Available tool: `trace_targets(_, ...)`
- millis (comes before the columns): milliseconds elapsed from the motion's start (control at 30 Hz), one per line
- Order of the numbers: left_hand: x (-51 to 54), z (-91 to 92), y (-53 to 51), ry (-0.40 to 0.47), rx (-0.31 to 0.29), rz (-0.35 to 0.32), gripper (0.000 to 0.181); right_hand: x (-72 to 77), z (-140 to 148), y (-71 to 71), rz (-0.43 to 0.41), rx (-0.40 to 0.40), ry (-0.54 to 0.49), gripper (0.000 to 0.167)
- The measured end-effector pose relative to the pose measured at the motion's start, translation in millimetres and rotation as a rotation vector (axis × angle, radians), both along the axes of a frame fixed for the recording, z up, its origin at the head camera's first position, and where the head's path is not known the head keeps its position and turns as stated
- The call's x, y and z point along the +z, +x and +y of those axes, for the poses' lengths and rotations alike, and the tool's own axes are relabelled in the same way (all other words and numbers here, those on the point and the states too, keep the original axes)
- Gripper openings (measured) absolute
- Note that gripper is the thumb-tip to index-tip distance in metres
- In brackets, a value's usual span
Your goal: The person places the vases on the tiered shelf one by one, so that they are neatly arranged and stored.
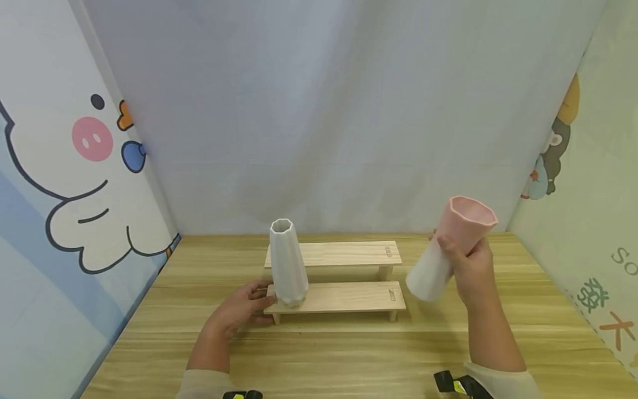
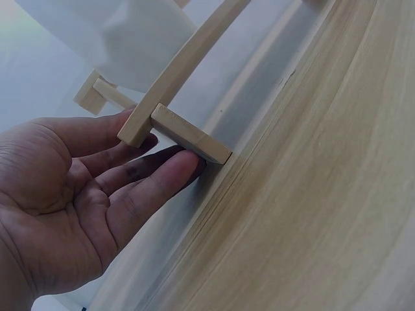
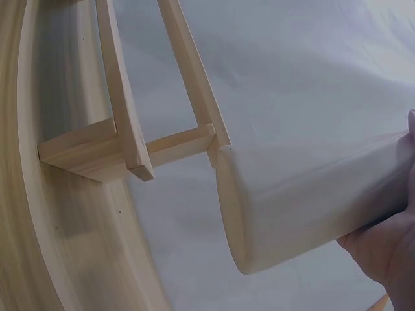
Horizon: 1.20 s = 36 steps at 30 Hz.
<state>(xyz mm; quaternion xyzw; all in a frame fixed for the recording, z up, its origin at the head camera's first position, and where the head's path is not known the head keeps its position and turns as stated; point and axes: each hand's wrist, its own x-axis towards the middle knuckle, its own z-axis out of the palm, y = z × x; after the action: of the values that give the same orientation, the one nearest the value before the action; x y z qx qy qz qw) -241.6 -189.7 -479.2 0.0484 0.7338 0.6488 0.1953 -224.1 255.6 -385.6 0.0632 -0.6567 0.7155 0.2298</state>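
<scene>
A two-step wooden display stand [image 1: 344,297] sits on the table, and a white faceted vase [image 1: 288,260] stands upright at the left of its lower step. My left hand [image 1: 245,303] grips the left end of that step; in the left wrist view its fingers and thumb bend about the wooden end [image 2: 139,126]. To the right of the stand, my right hand [image 1: 471,266] holds a pink-and-white vase [image 1: 433,266] in the air, tilted with its pink mouth up and to the right. The right wrist view shows this vase's base [image 3: 233,207] near the stand's end.
The wood-grain table [image 1: 319,360] reaches back to a pale cloth backdrop [image 1: 319,122]. Cartoon-printed panels stand at the left [image 1: 65,166] and right [image 1: 588,221]. The stand's upper step [image 1: 349,254] is partly behind the white vase.
</scene>
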Motion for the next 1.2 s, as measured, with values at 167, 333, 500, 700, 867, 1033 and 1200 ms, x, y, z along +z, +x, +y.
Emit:
trace_targets(167, -1.0, 1.1, 0.4, 0.003, 0.013, -0.008, 0.068, 0.8, -5.5, 2.1, -0.007, 0.028, 0.003, 0.048)
trace_targets(333, -2.1, 1.0, 0.8, 0.001, 0.02, -0.012, 0.069, -0.7, -10.9, 1.5, -0.005, 0.043, 0.012, 0.048)
trace_targets(500, -2.0, 1.1, 1.5, -0.003, 0.022, -0.011, 0.068, -3.9, -18.8, 0.8, 0.019, 0.076, -0.005, 0.046)
trace_targets(700, -0.8, 1.0, 2.3, -0.004, 0.015, -0.009, 0.065, -8.3, -30.7, 0.0, 0.026, 0.11, -0.008, 0.047)
trace_targets(867, -1.4, 0.7, 1.6, -0.001, 0.012, -0.01, 0.066, -11.4, -42.1, -0.9, 0.019, 0.105, -0.012, 0.047)
trace_targets(1033, -1.6, 1.4, 1.2, -0.005, 0.013, -0.007, 0.067, -15.2, -53.8, -2.2, 0.051, 0.132, -0.036, 0.051)
trace_targets(1200, -0.2, 1.8, 1.0, -0.009, 0.018, -0.015, 0.067, -20.4, -63.9, -4.0, 0.093, 0.174, -0.053, 0.054)
